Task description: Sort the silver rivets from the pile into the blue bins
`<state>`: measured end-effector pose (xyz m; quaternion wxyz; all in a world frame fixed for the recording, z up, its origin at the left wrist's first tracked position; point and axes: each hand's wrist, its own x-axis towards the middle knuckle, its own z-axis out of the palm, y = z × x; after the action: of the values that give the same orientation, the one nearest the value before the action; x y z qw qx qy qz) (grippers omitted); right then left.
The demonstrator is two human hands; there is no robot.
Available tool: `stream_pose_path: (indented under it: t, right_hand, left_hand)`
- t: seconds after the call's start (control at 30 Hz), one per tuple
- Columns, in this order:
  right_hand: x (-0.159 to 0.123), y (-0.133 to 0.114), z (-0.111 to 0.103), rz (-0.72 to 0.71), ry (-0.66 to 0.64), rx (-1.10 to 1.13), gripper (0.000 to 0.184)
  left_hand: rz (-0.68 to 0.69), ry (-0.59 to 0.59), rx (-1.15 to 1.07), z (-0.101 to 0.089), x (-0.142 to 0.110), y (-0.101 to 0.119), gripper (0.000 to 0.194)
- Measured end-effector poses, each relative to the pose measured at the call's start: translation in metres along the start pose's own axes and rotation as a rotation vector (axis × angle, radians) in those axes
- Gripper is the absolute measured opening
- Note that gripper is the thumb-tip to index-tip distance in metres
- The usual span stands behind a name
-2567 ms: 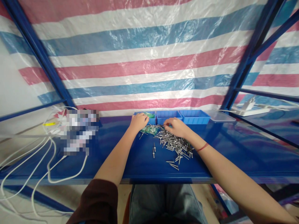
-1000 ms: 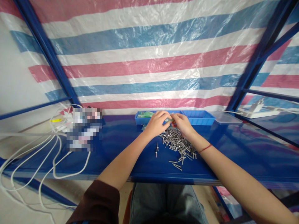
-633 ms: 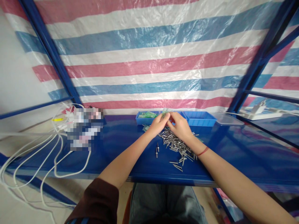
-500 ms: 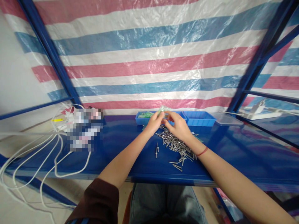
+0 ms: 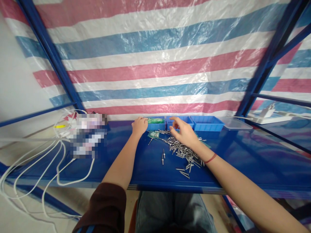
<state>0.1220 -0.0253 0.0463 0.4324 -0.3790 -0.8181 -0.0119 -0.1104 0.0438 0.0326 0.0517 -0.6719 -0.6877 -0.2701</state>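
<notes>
My left hand (image 5: 140, 126) rests at the left end of the left blue bin (image 5: 155, 127), its back toward me; its fingers curl downward and their tips are hidden. Green-printed plastic packets (image 5: 155, 120) lie inside that bin. My right hand (image 5: 183, 131) is open over the front of the middle blue bin (image 5: 191, 123), index finger stretched out and thumb apart, nothing between them. Below it spreads a pile of metal blind rivets (image 5: 181, 147). Another green packet (image 5: 153, 134) lies on the table before the left bin, with a few rivets beside it.
To the right stand a third blue bin (image 5: 207, 123) and a clear plastic lid (image 5: 236, 123). A few loose rivets (image 5: 163, 157) lie nearer the front of the blue table (image 5: 116, 155). White cables (image 5: 58, 171) and a blurred-out heap are at the left; a power strip (image 5: 269, 115) is far right.
Both hands were together at a clear, green-printed packet; it is out of both hands' visible grip now. My left hand has moved left to the left bin; my right hand has stayed with fingers spread.
</notes>
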Motion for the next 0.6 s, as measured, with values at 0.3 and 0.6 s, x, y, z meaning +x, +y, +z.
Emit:
stream_pose_path:
  t: [0.3,0.6]
  right_hand:
    - [0.000,0.011,0.004,-0.014,-0.133,-0.051,0.015]
    - [0.000,0.011,0.006,-0.014,-0.174,0.008,0.015]
  left_hand:
    - [0.154,0.083,0.041,-0.024,-0.005,0.022,0.032]
    - [0.036,-0.560,0.197,-0.037,-0.009,0.022,0.039]
